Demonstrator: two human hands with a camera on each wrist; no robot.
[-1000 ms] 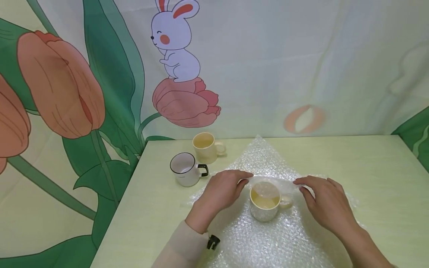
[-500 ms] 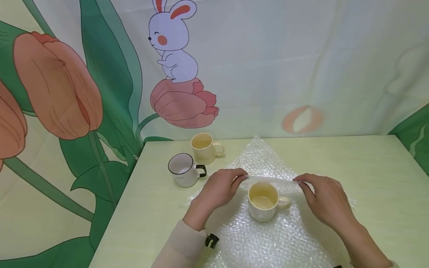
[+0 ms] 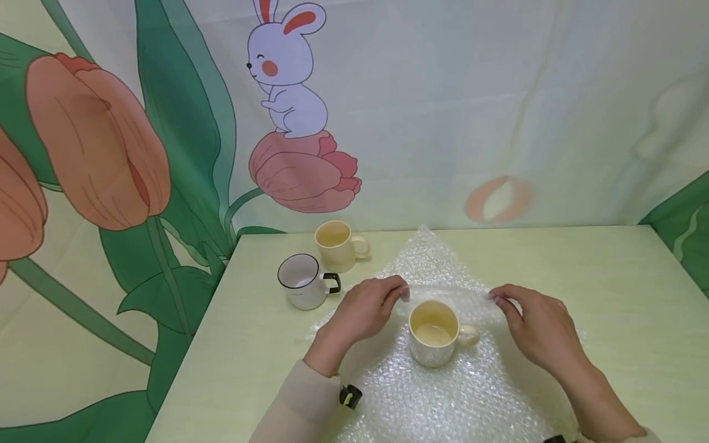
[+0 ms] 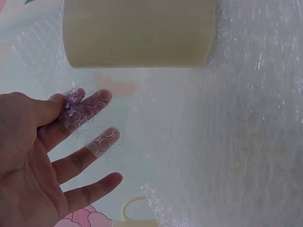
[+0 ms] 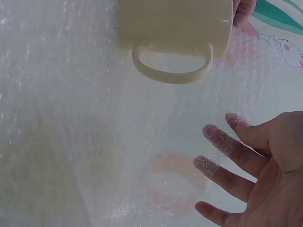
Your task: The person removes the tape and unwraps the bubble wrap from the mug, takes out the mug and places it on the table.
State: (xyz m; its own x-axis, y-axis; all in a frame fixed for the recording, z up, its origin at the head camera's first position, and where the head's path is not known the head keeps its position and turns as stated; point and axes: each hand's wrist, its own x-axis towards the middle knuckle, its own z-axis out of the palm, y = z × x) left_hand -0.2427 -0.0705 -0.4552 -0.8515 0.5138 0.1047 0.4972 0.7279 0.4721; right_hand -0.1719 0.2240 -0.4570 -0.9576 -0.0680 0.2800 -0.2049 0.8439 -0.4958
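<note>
A cream mug [image 3: 432, 352] stands upright on a bubble wrap sheet [image 3: 443, 406], its handle toward the right. Behind the mug, a raised edge of bubble wrap runs between my two hands. My left hand [image 3: 362, 311] pinches that edge at its left end. In the left wrist view, film covers the thumb tip and two fingertips [image 4: 102, 97], while the little finger stays free. At the other end, my right hand [image 3: 540, 326] pinches the edge between thumb and forefinger. The right wrist view shows the mug's handle [image 5: 173, 75] and film over several fingertips [image 5: 206, 165].
To the left of the wrap stand a white mug [image 3: 303, 289] with a black rim and handle, and a second cream mug [image 3: 336, 252] behind it. A far corner of the wrap [image 3: 423, 246] reaches the pale table's [image 3: 609, 277] back edge. A printed cloth [image 3: 415, 123] hangs behind.
The bubble wrap that overlapped the mug's opening has been drawn back from it, and its edge now stretches straight behind the rim. My left hand has shifted slightly left; the mugs stay put.
</note>
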